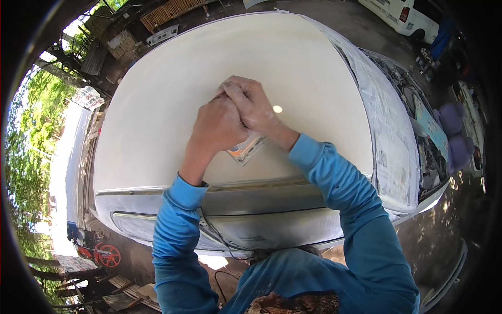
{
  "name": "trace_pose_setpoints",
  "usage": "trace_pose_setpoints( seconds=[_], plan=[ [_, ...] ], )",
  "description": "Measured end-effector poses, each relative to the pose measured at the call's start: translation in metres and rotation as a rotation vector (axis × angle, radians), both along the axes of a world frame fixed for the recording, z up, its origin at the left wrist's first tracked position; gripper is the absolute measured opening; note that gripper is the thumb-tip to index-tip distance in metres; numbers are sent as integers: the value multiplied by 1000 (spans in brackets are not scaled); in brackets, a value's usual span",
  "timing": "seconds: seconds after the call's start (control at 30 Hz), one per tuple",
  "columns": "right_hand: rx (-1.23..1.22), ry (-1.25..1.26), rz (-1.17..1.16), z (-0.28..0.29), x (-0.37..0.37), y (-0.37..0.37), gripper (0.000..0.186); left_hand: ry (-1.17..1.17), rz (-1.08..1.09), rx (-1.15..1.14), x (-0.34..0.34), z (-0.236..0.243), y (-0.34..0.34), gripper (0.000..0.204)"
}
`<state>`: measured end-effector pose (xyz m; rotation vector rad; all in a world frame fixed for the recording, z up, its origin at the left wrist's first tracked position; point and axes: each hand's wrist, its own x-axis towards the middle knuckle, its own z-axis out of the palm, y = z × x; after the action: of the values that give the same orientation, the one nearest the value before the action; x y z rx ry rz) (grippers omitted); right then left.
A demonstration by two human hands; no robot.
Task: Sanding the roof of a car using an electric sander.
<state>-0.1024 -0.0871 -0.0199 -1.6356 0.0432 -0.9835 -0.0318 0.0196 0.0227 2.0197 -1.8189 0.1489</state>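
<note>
My left hand [217,124] and my right hand [254,104] are clasped together over the middle of a car's off-white roof [172,83]. My right fingers overlap the left hand, and both hands look dusty. From under them, toward me, sticks out the corner of a flat rectangular block [246,152] with an orange and grey printed face. The hands cover the rest of it, so its exact kind is hidden. Both hands are closed around or on top of it, and it lies at the roof's surface.
A dark cord [215,230] hangs over the near side of the car. Whitish sheeting [392,136] covers the windscreen at right, beside an exposed engine bay [413,99]. A white van [402,18] stands far right; a red wheel [109,255] is low at left.
</note>
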Motion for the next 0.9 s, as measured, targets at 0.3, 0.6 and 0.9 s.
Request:
trace_pose_setpoints(
  seconds=[0.3, 0.6, 0.9],
  plan=[
    [76, -33, -470, -20, -197, -96, 32, -69, -457, -87, -153, -14, -131, 18],
    [46, 23, -640, -30, -245, -188, 33, -166, -531, 88, -193, -14, -222, 29],
    [133, -66, -248, -9, -83, -180, 33, -76, -215, 110, -58, 4, -194, 29]
  ],
)
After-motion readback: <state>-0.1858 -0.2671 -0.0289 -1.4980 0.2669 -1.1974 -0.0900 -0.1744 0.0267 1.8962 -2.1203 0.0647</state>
